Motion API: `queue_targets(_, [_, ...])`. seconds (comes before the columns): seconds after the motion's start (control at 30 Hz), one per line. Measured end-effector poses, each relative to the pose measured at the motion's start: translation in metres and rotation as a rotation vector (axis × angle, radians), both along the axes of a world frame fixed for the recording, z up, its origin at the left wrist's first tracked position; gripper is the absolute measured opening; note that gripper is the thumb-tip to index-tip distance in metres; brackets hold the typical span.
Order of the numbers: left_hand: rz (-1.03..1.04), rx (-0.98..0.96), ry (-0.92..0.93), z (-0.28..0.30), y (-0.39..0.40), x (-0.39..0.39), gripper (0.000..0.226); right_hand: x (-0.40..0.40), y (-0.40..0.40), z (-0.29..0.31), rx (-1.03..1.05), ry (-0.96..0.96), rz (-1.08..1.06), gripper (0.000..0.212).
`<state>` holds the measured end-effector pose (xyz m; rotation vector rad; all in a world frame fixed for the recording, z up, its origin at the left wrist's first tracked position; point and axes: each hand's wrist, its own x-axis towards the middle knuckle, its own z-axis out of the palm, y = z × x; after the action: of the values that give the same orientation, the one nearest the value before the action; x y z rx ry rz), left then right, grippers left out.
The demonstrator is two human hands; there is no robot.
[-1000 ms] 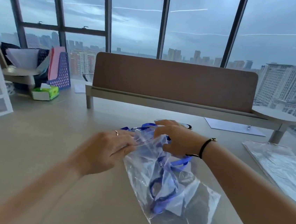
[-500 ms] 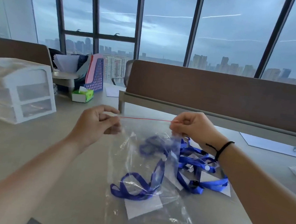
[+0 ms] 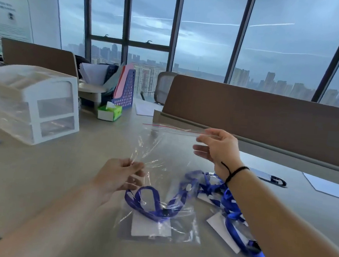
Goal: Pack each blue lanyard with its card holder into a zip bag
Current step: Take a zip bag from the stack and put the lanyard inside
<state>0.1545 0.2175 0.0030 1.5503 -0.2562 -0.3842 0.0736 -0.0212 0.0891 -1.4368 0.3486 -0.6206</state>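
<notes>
So I'm pinching the zip bag [image 3: 162,159]: right hand [image 3: 217,149] on the seal at 12, left hand [image 3: 117,175] gripping its 9 o'clock edge, lanyard [image 3: 152,205] sunk toward 6.

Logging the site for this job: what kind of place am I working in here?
Most likely a high-rise office. A desk with a brown divider panel, a white drawer unit and a blue file holder with papers, and floor-to-ceiling windows over a city skyline.
</notes>
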Motion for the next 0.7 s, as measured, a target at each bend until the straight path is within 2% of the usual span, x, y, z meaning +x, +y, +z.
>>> queue_targets(0.1, [0.142,0.056,-0.068,-0.001,-0.004,0.029,0.018,0.027,-0.005,-0.019,0.019,0.059,-0.017,0.022])
queue_targets(0.33, [0.288,0.455,-0.408,-0.016,-0.008,0.109,0.018,0.103,-0.006,-0.056,0.023,0.173,-0.032,0.025])
queue_targets(0.4, [0.314,0.532,-0.44,-0.023,-0.01,0.125,0.027,0.124,-0.006,-0.064,-0.013,0.201,-0.057,0.026])
queue_targets(0.5, [0.287,0.71,-0.523,-0.03,-0.015,0.134,0.053,0.15,-0.012,-0.076,-0.092,0.254,-0.11,0.026])
queue_targets(0.57, [0.251,0.862,-0.686,-0.032,-0.02,0.13,0.064,0.165,-0.018,-0.085,-0.158,0.302,-0.136,0.027])
queue_targets(0.63, [0.115,1.004,-0.818,-0.031,-0.026,0.124,0.067,0.178,-0.025,-0.095,-0.206,0.353,-0.162,0.027])
queue_targets(0.7, [-0.06,1.09,-0.84,-0.034,-0.034,0.118,0.067,0.19,-0.031,-0.106,-0.244,0.403,-0.195,0.027])
